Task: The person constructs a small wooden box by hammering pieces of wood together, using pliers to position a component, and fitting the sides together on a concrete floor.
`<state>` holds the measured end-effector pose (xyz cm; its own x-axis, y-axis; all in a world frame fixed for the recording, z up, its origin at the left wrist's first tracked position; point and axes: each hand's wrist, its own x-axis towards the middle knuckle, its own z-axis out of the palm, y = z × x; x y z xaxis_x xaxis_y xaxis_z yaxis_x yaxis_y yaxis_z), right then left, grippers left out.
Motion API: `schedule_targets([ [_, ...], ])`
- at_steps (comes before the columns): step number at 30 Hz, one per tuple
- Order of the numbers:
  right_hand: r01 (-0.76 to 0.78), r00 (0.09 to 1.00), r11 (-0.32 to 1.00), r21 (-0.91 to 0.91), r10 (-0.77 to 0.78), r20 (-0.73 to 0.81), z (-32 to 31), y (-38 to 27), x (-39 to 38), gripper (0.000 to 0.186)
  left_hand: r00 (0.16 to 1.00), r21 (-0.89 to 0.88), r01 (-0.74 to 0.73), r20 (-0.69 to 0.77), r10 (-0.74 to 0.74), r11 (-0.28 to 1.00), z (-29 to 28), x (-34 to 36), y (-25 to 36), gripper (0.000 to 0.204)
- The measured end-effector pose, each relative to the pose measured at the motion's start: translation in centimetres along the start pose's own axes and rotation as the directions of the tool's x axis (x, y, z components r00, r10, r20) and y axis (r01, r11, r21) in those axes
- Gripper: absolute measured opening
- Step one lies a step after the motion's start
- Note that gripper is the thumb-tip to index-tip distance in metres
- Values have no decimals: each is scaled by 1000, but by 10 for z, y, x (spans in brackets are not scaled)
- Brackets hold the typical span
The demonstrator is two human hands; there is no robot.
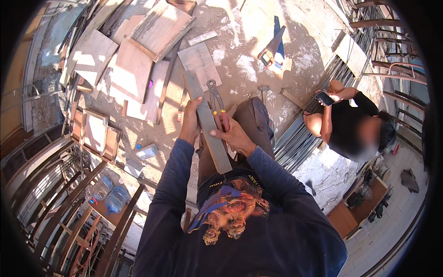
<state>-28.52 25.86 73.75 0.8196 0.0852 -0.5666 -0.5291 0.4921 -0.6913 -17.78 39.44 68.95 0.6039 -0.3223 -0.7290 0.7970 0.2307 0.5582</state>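
Note:
My left hand point(190, 121) grips a long grey wooden board point(217, 157) along its left edge; the board lies lengthwise between my legs, and a thin nail point(224, 176) shows at its near end. Pincers point(213, 97) with yellow-banded handles are held beside the board, head pointing away from me. My right hand point(235, 136) is closed on their handles, its thumb resting over the board. Beyond them lies a pale square plywood piece point(198, 57). A hammer point(264, 90) sits on the floor past my right knee.
Stacked wooden panels point(150, 30) cover the upper left, and two saws point(272, 48) lie ahead. A person point(350, 124) at right holds a phone, beside long steel rods point(295, 152). Blue water jugs point(115, 201) stand lower left among dark railings point(55, 221).

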Motion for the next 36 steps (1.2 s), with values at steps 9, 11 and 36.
schedule_targets([
  [9,47,977,984,174,-9,-213,7,-21,63,54,988,183,19,146,-47,983,-16,60,43,79],
  [11,137,950,969,205,-70,-305,-9,-8,86,46,996,353,33,61,-58,935,-35,80,38,77],
  [36,492,714,869,57,-365,-597,-286,167,391,97,961,609,132,-273,51,783,-326,676,-159,61],
])
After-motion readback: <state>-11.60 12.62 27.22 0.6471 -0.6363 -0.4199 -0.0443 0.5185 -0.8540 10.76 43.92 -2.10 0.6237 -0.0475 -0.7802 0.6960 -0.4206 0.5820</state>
